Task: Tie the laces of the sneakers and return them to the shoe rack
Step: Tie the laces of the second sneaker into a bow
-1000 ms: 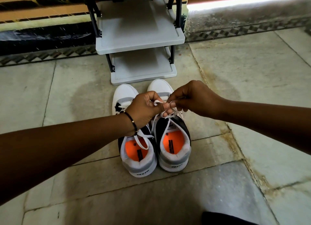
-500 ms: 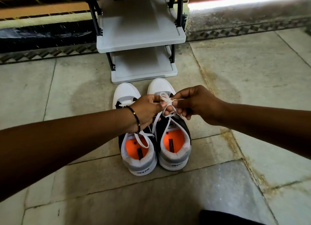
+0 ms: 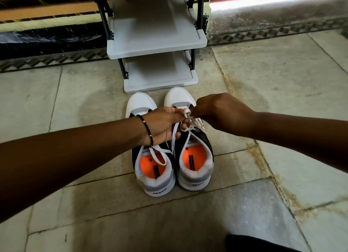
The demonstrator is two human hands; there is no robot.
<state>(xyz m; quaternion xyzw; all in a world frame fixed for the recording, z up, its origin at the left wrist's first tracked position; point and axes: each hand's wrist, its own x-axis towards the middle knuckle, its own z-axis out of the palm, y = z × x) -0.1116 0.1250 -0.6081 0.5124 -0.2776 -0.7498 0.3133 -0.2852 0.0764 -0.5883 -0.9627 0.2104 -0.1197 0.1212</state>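
Two white, grey and black sneakers with orange insoles stand side by side on the stone floor, toes toward the rack: the left sneaker (image 3: 150, 176) and the right sneaker (image 3: 195, 167). My left hand (image 3: 163, 125) and my right hand (image 3: 220, 114) meet over the right sneaker, each pinching part of its white lace (image 3: 187, 113). A loop of lace shows between the fingertips. The left sneaker's lace (image 3: 156, 155) lies in a loose loop over its opening. The grey shoe rack (image 3: 156, 44) stands just beyond the toes, both visible shelves bare.
The wall base with a dark patterned border (image 3: 52, 57) runs behind the rack. Stone floor tiles (image 3: 282, 85) spread on both sides of the sneakers. A dark shape (image 3: 254, 244) sits at the bottom right edge.
Both hands have shifted slightly away from me along the right sneaker while still working its lace. The lace loop between the fingertips has become smaller and tighter.
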